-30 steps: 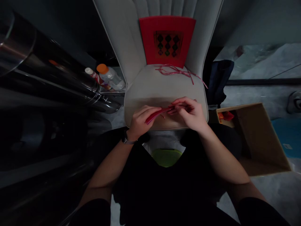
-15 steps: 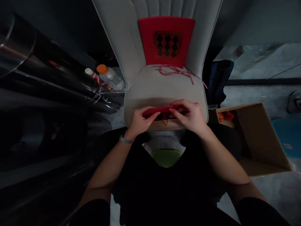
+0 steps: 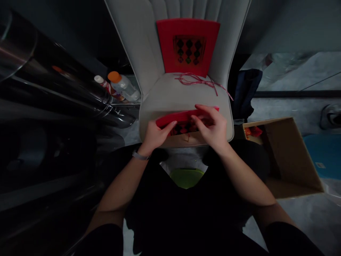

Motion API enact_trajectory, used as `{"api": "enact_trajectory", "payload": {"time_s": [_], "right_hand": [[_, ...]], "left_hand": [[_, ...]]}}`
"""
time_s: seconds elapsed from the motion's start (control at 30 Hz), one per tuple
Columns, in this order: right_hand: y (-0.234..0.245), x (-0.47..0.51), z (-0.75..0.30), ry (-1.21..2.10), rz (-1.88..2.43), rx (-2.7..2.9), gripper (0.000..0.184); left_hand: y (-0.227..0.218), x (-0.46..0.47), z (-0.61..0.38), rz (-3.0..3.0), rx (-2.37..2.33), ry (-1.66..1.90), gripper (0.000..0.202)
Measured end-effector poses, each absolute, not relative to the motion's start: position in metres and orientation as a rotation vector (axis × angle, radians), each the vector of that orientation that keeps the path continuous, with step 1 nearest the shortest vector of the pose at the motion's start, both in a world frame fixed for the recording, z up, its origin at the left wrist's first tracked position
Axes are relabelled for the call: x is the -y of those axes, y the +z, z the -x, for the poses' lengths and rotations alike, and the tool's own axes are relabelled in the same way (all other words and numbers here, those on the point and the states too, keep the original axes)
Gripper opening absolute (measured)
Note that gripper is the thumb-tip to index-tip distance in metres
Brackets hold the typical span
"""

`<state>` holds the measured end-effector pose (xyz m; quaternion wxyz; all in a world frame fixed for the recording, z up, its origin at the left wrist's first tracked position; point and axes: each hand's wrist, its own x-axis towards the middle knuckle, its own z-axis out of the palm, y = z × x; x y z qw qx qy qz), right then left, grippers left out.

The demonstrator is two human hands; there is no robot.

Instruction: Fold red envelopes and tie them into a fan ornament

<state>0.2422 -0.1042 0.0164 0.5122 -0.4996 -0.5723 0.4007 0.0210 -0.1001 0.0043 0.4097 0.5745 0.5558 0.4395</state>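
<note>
My left hand grips the left end of a red patterned card piece, thumb on the near face and fingers behind. The piece leans at the front of the grey chair seat, with dark diamond shapes low on its face and a thin thread loop at its lower edge. At its right end is my right hand, thumb and index finger apart, other fingers curled and partly hidden. Against the chair back stands a similar red panel with rows of dark diamonds. A pink-red cord tied in a bow lies before it.
The grey chair stands in front of me. Two bottles, one with an orange cap, are on its left beside a shiny dark cylinder. To the right is an open cardboard box with a red-gold item. Below sits a green container.
The red card piece has tilted up, so more of its patterned face shows. My right index finger has lifted away from its top edge. My left hand keeps its hold.
</note>
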Motion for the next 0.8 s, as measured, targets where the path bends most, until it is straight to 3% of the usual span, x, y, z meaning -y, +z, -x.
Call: {"api": "enact_trajectory", "payload": {"time_s": [0.1,0.2,0.37,0.53,0.8], "right_hand": [[0.015,0.105,-0.24,0.798,1.296,1.51,0.025],[0.009,0.103,-0.24,0.909,1.376,1.63,0.03],[-0.008,0.102,-0.231,1.209,1.376,1.509,0.042],[-0.02,0.103,-0.223,1.16,1.403,1.565,0.033],[-0.028,0.095,-0.223,1.711,1.266,1.141,0.038]], "left_hand": [[-0.008,0.088,-0.018,-1.036,-1.341,1.293,0.04],[-0.019,0.08,-0.014,-0.734,-1.235,1.357,0.043],[-0.024,0.079,-0.014,-0.657,-1.214,1.383,0.042],[-0.023,0.08,-0.016,-0.647,-1.221,1.391,0.039],[-0.026,0.072,-0.008,-0.515,-1.226,1.315,0.035]]}}
